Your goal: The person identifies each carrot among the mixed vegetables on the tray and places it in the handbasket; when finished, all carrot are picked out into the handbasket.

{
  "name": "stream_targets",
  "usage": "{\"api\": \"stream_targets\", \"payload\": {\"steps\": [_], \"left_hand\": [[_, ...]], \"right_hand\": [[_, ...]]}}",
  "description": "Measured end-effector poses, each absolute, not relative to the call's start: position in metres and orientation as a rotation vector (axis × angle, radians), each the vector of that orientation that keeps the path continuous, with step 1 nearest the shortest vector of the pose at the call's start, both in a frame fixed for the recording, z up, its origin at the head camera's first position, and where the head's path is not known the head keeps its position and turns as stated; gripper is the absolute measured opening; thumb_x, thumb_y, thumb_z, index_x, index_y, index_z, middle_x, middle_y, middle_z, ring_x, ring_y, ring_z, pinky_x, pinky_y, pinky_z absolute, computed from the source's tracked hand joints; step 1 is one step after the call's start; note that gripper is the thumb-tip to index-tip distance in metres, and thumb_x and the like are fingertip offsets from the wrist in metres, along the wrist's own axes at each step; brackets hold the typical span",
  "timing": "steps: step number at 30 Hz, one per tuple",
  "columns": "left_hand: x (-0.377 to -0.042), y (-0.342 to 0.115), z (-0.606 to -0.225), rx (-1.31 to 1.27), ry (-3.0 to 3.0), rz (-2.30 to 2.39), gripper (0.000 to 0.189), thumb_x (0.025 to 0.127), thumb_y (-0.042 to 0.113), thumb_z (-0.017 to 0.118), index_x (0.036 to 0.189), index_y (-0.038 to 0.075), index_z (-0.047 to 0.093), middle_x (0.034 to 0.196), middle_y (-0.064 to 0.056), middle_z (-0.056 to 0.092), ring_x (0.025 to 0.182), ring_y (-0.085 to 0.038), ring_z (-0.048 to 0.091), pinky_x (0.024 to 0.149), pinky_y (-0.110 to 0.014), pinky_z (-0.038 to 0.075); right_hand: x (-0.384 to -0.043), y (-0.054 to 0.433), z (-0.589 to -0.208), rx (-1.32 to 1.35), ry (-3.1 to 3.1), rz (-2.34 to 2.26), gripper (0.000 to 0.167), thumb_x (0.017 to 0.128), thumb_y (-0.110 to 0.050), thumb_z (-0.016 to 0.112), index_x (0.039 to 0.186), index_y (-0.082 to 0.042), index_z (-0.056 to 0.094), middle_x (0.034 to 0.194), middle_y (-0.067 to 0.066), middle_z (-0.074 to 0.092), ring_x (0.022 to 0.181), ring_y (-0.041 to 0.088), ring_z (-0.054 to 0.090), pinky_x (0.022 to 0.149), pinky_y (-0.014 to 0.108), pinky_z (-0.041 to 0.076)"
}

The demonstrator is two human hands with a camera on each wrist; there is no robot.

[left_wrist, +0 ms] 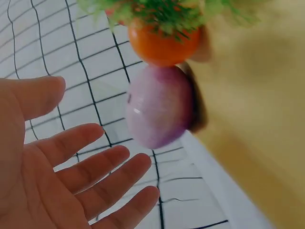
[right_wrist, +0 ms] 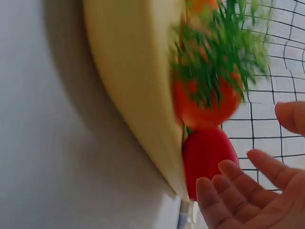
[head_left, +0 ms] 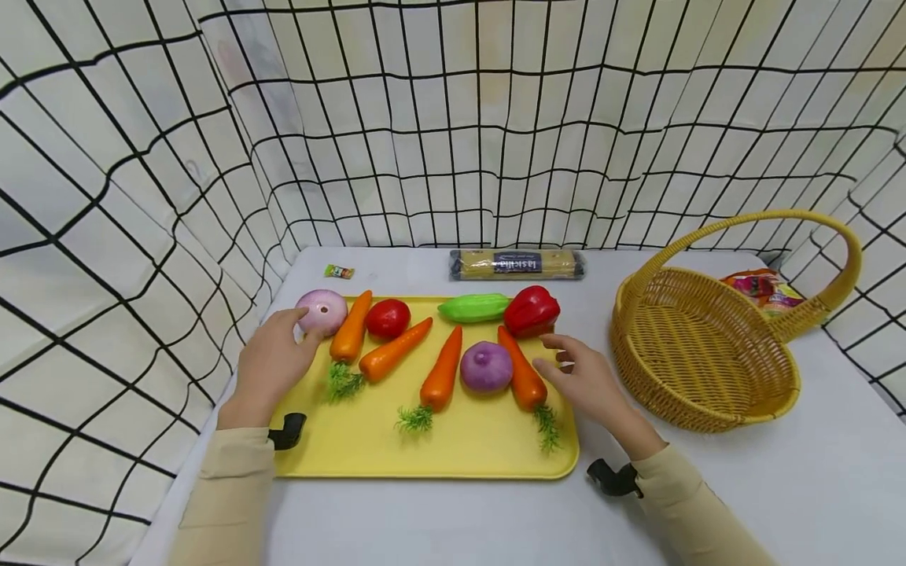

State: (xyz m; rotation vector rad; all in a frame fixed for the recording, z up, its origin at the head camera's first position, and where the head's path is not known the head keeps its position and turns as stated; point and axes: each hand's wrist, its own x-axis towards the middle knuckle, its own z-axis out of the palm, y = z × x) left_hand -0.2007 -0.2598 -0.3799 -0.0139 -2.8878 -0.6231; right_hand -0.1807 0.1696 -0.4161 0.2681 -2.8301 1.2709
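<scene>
My left hand [head_left: 278,358] hovers over the left side of a yellow tray [head_left: 354,448], fingers spread near a pale purple onion [head_left: 322,311] at the tray's back left corner. In the left wrist view that onion [left_wrist: 159,107] stands apart from the fingers, which hold nothing. My right hand [head_left: 586,377] is at the tray's right edge, fingers loosely bent and holding nothing. Nearest to it are a red bell pepper [head_left: 531,311] and a carrot [head_left: 522,371] with green tops. A darker purple onion [head_left: 486,366] and another carrot [head_left: 442,371] lie mid-tray.
Two more carrots [head_left: 395,350], a tomato [head_left: 388,318] and a green ridged vegetable [head_left: 474,306] lie on the tray. Behind are a spaghetti pack [head_left: 517,265] and a small wrapper [head_left: 339,271]. A wicker basket [head_left: 637,393] stands right, partly hiding a red packet [head_left: 753,283]. Black netting [head_left: 439,126] surrounds the table.
</scene>
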Motion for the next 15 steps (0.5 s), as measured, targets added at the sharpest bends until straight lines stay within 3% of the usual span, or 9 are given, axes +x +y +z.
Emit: {"api": "stream_targets", "payload": {"steps": [4,7,11,15], "left_hand": [[-0.202,-0.272,-0.390,0.075,-2.894,-0.667,0.059,0.100,0.043,0.046,0.137,-0.003,0.051,0.129,-0.029,0.053,0.111,-0.044,0.054,0.082,-0.058,0.044],[-0.203,-0.279,-0.399,0.110,-2.897,-0.669,0.051,0.100,0.032,0.045,0.133,-0.006,0.053,0.125,-0.030,0.055,0.108,-0.045,0.054,0.081,-0.057,0.044],[-0.203,-0.285,-0.410,0.150,-2.939,-0.687,0.048,0.096,0.021,0.042,0.133,-0.007,0.050,0.123,-0.029,0.054,0.108,-0.047,0.052,0.085,-0.058,0.042],[-0.203,-0.288,-0.419,0.185,-2.987,-0.725,0.052,0.095,0.022,0.044,0.136,-0.009,0.045,0.117,-0.029,0.053,0.102,-0.044,0.053,0.082,-0.056,0.042]], "right_hand": [[-0.177,0.166,-0.426,0.163,-2.790,1.409,0.048,0.092,-0.033,0.067,0.131,-0.006,0.059,0.129,0.010,0.061,0.109,0.029,0.059,0.093,0.045,0.049],[-0.174,0.165,-0.431,0.115,-2.767,1.455,0.049,0.091,-0.034,0.068,0.131,-0.007,0.059,0.128,0.010,0.061,0.108,0.027,0.059,0.093,0.044,0.048],[-0.169,0.163,-0.433,0.072,-2.756,1.471,0.051,0.089,-0.033,0.071,0.132,-0.008,0.058,0.127,0.009,0.062,0.101,0.024,0.059,0.086,0.038,0.049],[-0.165,0.160,-0.436,0.059,-2.772,1.451,0.055,0.085,-0.033,0.075,0.132,-0.009,0.058,0.124,0.009,0.063,0.093,0.023,0.056,0.077,0.032,0.047]]}}
